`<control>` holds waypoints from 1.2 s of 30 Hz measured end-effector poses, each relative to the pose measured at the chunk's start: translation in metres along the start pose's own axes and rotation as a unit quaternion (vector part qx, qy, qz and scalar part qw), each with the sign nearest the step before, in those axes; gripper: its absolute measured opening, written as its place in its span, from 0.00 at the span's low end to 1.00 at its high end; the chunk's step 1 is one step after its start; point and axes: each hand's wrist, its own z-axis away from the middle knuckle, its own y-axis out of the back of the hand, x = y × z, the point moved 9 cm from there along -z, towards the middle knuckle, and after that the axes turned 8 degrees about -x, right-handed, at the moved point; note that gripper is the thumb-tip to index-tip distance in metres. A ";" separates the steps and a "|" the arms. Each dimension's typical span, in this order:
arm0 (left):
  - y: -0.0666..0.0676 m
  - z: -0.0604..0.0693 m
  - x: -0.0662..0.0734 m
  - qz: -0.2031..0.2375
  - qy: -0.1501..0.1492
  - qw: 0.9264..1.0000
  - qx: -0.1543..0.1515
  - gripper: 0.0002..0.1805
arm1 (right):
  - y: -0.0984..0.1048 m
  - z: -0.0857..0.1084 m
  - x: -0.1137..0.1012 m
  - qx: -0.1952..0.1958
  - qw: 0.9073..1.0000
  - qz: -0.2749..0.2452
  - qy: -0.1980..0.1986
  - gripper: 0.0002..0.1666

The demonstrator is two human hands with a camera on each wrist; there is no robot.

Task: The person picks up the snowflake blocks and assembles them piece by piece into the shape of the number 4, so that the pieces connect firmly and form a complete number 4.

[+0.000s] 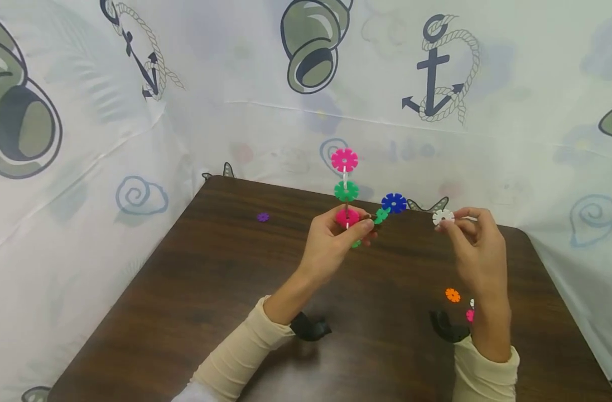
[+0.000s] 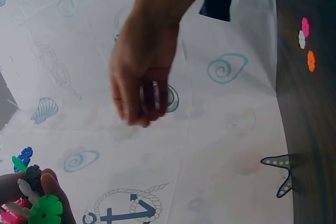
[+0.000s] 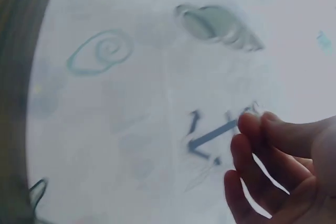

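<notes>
Cream sleeves, black wrist straps

Left hand gripping joined colourful discs, right hand pinching white disc, brown table below.

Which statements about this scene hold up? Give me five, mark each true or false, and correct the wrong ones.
1. The right hand pinches a white disc. True.
2. The left hand is empty. False: it holds a cluster of joined discs.
3. A purple disc lies on the table. True.
4. The blue disc lies loose beside the orange disc. False: it is part of the held cluster, next to a small green disc.
5. The top disc of the cluster is pink. True.
</notes>
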 end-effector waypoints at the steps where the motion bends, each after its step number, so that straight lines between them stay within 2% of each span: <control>1: 0.001 0.000 0.001 0.000 -0.001 1.000 0.004 0.08 | 0.001 0.000 -0.008 0.015 1.000 -0.020 0.014 0.16; 8: -0.001 -0.002 0.001 -0.002 -0.003 1.000 -0.003 0.09 | 0.010 0.010 -0.045 0.106 0.987 -0.097 0.072 0.16; 12: -0.004 -0.004 0.001 -0.009 -0.008 1.000 -0.010 0.09 | 0.016 0.016 -0.060 0.145 0.978 -0.112 0.104 0.17; 16: -0.003 -0.003 -0.002 -0.025 -0.008 1.000 -0.009 0.09 | 0.016 0.020 -0.073 0.168 0.971 -0.118 0.126 0.17; 21: -0.004 -0.004 -0.008 -0.031 -0.004 0.999 -0.008 0.10 | 0.013 0.026 -0.085 0.183 0.966 -0.114 0.143 0.17; 28: -0.008 -0.005 -0.014 -0.050 -0.015 0.999 -0.011 0.08 | 0.008 0.031 -0.097 0.189 0.965 -0.097 0.154 0.15; 32: -0.009 -0.005 -0.018 -0.062 -0.013 0.998 -0.008 0.08 | 0.005 0.032 -0.099 0.187 0.968 -0.079 0.150 0.15; 36: -0.010 -0.005 -0.020 -0.063 -0.015 0.998 -0.010 0.08 | 0.001 0.031 -0.102 0.178 0.972 -0.038 0.146 0.15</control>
